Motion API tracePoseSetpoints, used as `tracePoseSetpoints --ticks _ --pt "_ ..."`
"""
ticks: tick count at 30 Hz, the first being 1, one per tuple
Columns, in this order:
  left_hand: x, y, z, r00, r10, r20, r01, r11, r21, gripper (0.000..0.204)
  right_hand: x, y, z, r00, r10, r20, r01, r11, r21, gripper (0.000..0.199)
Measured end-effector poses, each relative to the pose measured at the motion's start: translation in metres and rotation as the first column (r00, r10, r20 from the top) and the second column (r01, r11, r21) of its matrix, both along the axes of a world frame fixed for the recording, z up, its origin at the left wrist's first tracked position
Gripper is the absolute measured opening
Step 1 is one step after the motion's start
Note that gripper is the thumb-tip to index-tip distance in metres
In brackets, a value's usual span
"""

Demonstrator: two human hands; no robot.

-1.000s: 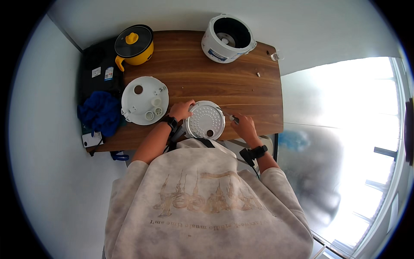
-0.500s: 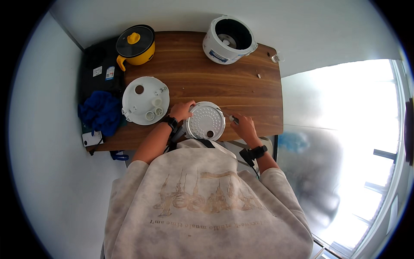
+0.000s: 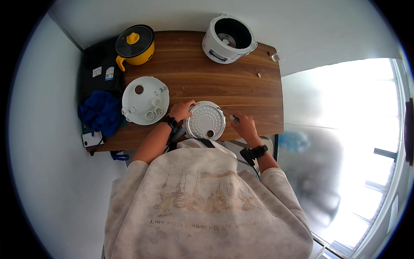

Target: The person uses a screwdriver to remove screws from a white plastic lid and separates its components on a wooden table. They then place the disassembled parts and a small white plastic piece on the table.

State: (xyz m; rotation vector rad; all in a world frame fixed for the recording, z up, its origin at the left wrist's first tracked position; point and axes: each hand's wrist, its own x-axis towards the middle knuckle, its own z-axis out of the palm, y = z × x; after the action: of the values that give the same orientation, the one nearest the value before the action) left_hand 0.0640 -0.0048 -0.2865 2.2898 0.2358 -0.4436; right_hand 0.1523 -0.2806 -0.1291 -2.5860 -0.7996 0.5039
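A round white rice cooker inner lid (image 3: 204, 120), dotted with raised bumps and with one dark hole, lies at the table's near edge in front of me. My left hand (image 3: 182, 111) grips it by its upper left rim, fingers closed on the edge. In my right hand (image 3: 244, 124) is a screwdriver (image 3: 234, 119) with a greyish handle. Its thin shaft points left at the lid's right rim; whether the tip touches is too small to tell. Left of my left hand rests a larger white cooker lid part (image 3: 145, 93) with small white cups (image 3: 158, 111) on it.
A white rice cooker body (image 3: 228, 41) stands open at the back of the table (image 3: 194, 77). At the back left are a yellow pot (image 3: 136, 45) with a dark lid and a black case (image 3: 99, 64). A blue cloth (image 3: 101, 113) lies left, a small glass (image 3: 276, 57) far right.
Almost nothing differs. Both hands, the lid and the screwdriver stay in the same place, apart from a very slight shift of the view.
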Motion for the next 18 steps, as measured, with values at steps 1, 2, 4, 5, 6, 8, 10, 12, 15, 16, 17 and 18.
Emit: tracePoseSetpoints --ticks 1,2,4,5,6,8,10,12,15,16,17,18 --pt "0.0 0.0 -0.001 1.0 0.0 0.005 0.0 1.0 -0.002 0.049 0.0 0.0 0.0 1.0 -0.002 -0.001 0.002 1.0 0.003 0.026" --pt "0.0 0.0 0.001 1.0 0.0 -0.002 0.0 1.0 -0.001 0.049 0.0 -0.001 0.0 1.0 0.004 0.001 -0.004 1.0 0.01 0.026" --pt "0.0 0.0 0.004 1.0 0.0 -0.017 0.0 1.0 0.002 0.05 -0.001 -0.001 0.001 1.0 0.017 0.005 -0.017 1.0 0.025 0.026" --pt "0.001 -0.001 0.008 1.0 -0.001 -0.03 0.001 1.0 0.002 0.05 0.0 -0.001 0.0 1.0 0.031 0.008 -0.031 0.999 0.014 0.025" --pt "0.001 -0.001 0.012 0.999 -0.001 -0.043 0.001 1.0 0.002 0.05 0.001 -0.001 -0.002 0.999 0.044 0.011 -0.044 0.999 0.004 0.024" --pt "0.001 0.0 0.016 0.998 0.001 -0.059 0.0 1.0 0.002 0.05 0.002 0.001 -0.001 0.998 0.064 0.013 -0.064 0.998 -0.017 0.023" --pt "0.001 0.0 0.018 0.998 0.004 -0.063 -0.004 1.0 0.001 0.05 0.002 0.007 0.003 0.997 0.077 0.013 -0.076 0.996 -0.038 0.022" --pt "0.0 -0.001 0.019 0.999 0.008 -0.045 -0.008 1.0 0.0 0.05 0.001 0.009 -0.002 0.994 0.085 0.064 -0.084 0.996 -0.012 0.021" --pt "0.0 -0.001 0.019 0.999 0.012 -0.041 -0.012 1.0 0.002 0.05 0.003 0.018 -0.004 0.994 0.09 0.056 -0.09 0.996 0.005 0.02" --pt "0.0 -0.001 0.018 0.999 0.013 -0.044 -0.013 1.0 0.002 0.05 0.004 0.022 -0.004 0.995 0.091 0.039 -0.091 0.996 0.007 0.02" --pt "0.0 -0.001 0.019 0.999 0.014 -0.041 -0.014 1.0 0.003 0.05 0.004 0.024 -0.004 0.997 0.065 0.04 -0.065 0.998 -0.004 0.02" --pt "-0.001 -0.001 0.019 0.999 0.014 -0.037 -0.014 1.0 0.003 0.049 0.003 0.026 -0.004 0.998 0.039 0.042 -0.039 0.999 -0.016 0.02"
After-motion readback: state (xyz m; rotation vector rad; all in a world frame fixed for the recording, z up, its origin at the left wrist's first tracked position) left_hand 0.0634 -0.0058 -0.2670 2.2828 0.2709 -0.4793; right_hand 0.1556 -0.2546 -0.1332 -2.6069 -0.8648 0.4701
